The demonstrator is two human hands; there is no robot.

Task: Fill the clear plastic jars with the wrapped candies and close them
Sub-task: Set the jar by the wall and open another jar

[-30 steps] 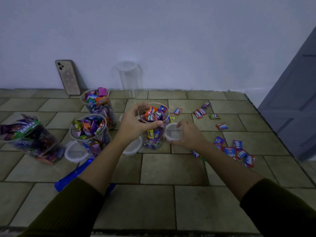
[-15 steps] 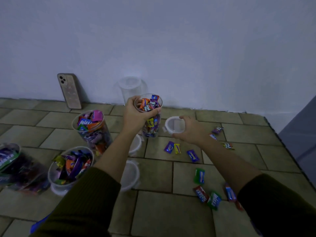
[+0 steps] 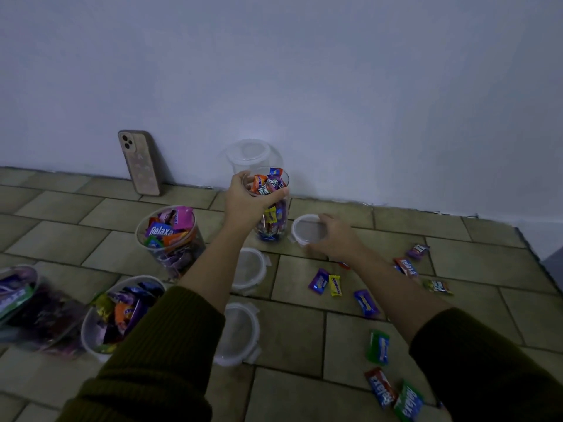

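Status: left hand grips the rim of the candy jar, thumb on the near side, fingers over the far lip. Jar is upright, uncapped, packed to the top with wrapped candies. Its base is down by the tile floor, close to the wall; can't tell if it touches the tiles. Right hand sits just right of that jar, pinching a clear lid by its right edge, fingers above, thumb below. Lid is tilted toward the camera, beside the jar, not on it. Hands apart, each clamped on its own part. Directly behind the candy jar, against the wall: empty clear jar, upright. Phone leans on the wall further left. Left of the left forearm: second full jar, upright, no lid, pink and purple wrappers heaped on top. Nearer, beside the left sleeve: third full jar, also uncapped. At the far left edge: fourth jar, tilted, full, blurred. Between the forearms, on the tiles: far spare lid and near spare lid, apart from each other. Loose candies lie around the right forearm: purple candy just beside a yellow candy, green candy nearer the camera, red Relaxa candy on the far side of the arm.
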